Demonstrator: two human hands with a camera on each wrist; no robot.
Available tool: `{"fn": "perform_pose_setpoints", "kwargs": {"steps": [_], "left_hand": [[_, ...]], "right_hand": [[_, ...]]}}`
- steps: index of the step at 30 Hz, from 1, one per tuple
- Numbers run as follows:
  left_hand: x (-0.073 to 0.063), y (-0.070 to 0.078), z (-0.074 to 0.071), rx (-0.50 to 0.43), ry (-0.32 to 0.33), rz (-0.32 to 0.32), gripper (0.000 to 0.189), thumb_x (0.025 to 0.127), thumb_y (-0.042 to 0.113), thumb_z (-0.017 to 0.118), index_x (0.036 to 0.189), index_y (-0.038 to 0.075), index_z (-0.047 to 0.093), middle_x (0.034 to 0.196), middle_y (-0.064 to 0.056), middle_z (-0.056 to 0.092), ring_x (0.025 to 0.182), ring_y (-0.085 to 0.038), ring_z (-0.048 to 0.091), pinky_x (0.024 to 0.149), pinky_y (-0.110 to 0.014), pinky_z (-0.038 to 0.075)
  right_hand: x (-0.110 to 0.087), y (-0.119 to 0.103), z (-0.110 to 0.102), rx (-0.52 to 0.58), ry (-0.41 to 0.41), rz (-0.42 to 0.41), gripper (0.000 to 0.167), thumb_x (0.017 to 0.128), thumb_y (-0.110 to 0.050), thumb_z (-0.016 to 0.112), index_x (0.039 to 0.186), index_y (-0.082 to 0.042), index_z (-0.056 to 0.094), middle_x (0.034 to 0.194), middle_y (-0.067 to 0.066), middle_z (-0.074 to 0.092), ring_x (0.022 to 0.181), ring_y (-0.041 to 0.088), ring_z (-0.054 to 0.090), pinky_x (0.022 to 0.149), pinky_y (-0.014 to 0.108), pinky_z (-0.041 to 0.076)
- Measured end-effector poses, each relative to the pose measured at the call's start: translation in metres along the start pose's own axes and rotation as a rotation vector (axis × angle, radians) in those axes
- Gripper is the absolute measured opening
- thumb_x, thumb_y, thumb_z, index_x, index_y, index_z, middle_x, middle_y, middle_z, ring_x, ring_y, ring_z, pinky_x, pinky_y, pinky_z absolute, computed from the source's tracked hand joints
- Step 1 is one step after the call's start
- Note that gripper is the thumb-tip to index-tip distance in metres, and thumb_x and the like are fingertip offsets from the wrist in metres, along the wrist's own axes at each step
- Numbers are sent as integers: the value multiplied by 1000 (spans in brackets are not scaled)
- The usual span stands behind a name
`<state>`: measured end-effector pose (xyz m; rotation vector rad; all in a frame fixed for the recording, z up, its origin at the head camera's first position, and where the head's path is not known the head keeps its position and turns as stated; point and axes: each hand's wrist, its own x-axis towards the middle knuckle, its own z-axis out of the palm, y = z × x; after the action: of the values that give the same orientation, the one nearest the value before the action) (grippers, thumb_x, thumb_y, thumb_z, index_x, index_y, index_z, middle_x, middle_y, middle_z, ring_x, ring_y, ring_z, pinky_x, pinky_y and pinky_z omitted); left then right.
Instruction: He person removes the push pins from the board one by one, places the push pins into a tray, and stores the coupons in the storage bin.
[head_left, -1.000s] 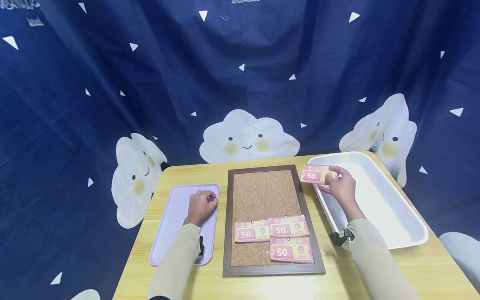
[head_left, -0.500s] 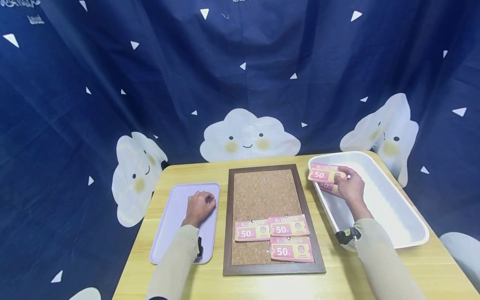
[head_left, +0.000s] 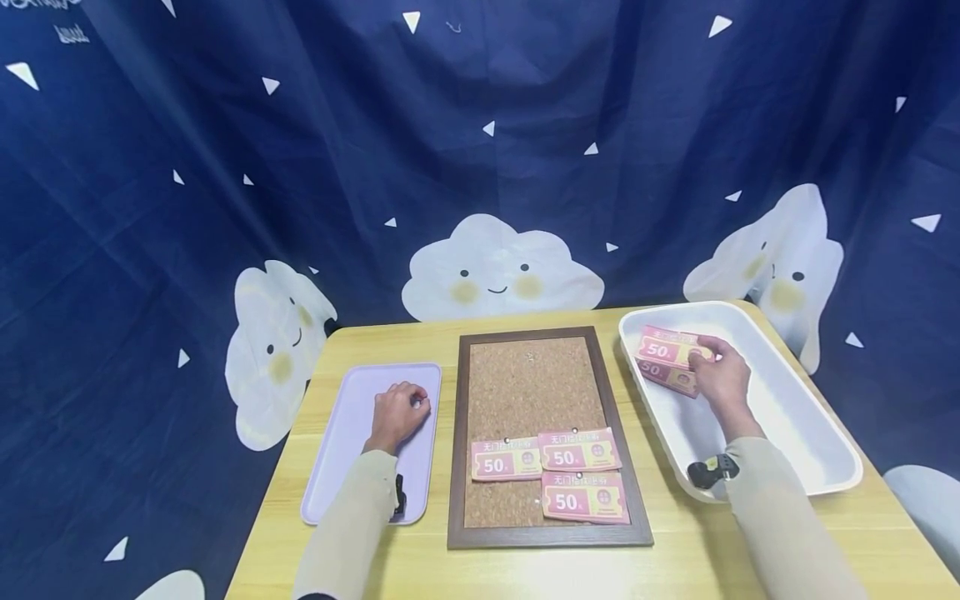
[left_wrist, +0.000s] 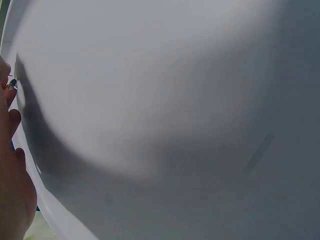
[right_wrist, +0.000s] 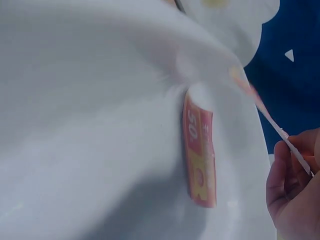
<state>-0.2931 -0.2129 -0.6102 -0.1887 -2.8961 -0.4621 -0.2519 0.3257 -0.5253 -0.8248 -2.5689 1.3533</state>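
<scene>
At the right in the head view, my right hand (head_left: 723, 385) pinches a pink-and-yellow "50" coupon (head_left: 660, 345) by its right end, over the white bin (head_left: 795, 421). In the right wrist view the held coupon (right_wrist: 265, 112) appears edge-on. Another coupon (right_wrist: 197, 150) lies in the bin, just under the held one. Over the lavender tray (head_left: 337, 433), my left hand (head_left: 397, 414) has thumb and fingertips together. The left wrist view shows a small shiny metal thumbtack (left_wrist: 13, 84) between them.
Between tray and bin lies a brown-framed corkboard (head_left: 532, 383). Pinned to its lower part are three coupons, left (head_left: 506, 461), upper right (head_left: 577, 451) and lower right (head_left: 585, 497). A dark blue curtain (head_left: 525, 150) hangs behind the wooden table (head_left: 390, 346).
My right hand has moved right and slightly toward me, carrying the coupon from the bin's left rim to over its inside. The left hand has stayed nearly still over the tray.
</scene>
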Motion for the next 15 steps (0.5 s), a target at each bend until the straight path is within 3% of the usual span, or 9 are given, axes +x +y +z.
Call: {"fn": "perform_pose_setpoints", "kwargs": {"steps": [6,15], "left_hand": [[-1,-2,2,-1,-5,-5,13,83,28,67,91,18,72,92,1,70,93,-21,63,86,-46,46],[0,-3,4,8,-3,-1,13,82,30,67,90,19,72,90,3,69,91,-20,63,84,-45,45]], "right_hand": [[4,8,0,1,-24,22,51,95,-22,51,144,-9,44,147,26,42,134,42,39,100,50,37],[6,15,0,-110,-83,14,56,92,-19,52,145,-4,40,143,32,41,128,46,41,95,50,40]]}}
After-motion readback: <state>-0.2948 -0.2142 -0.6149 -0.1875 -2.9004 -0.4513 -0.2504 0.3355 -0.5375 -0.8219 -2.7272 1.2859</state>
